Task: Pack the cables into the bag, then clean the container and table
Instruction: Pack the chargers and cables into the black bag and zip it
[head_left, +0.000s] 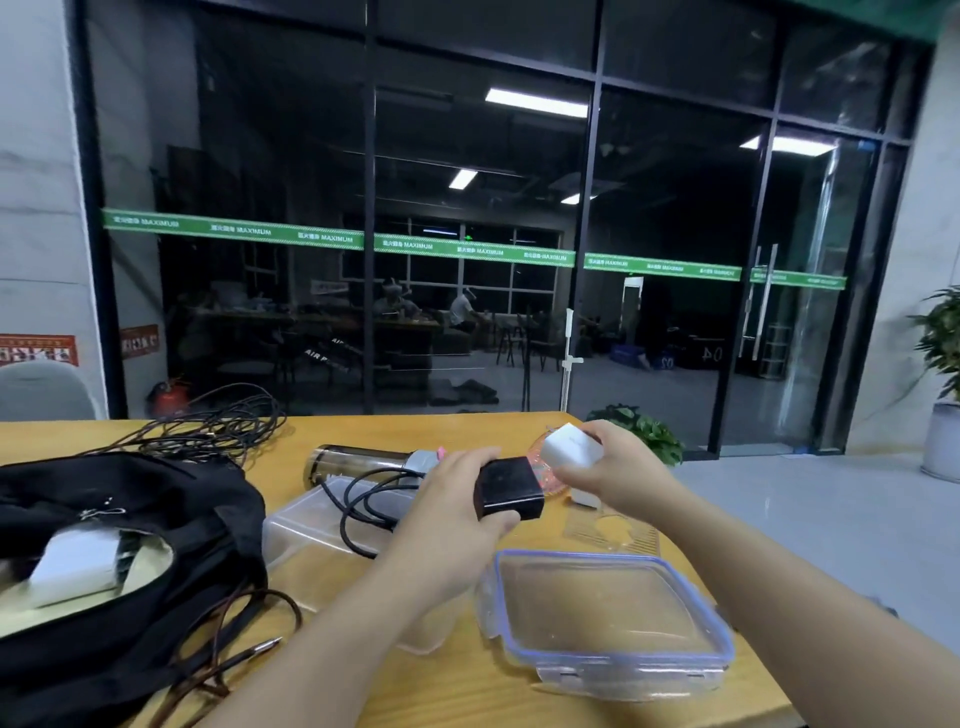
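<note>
Your left hand grips the black charger, right hand the white charger; carry both left into the bag, cable gathered clear of the container.

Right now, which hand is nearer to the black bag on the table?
Left. The left hand, gripping a black charger, is above the clear container just beside the black bag. The right hand, holding a white charger, is farther away, beyond it.

A dark bottle lies on its side; potted plants stand beyond.
</note>
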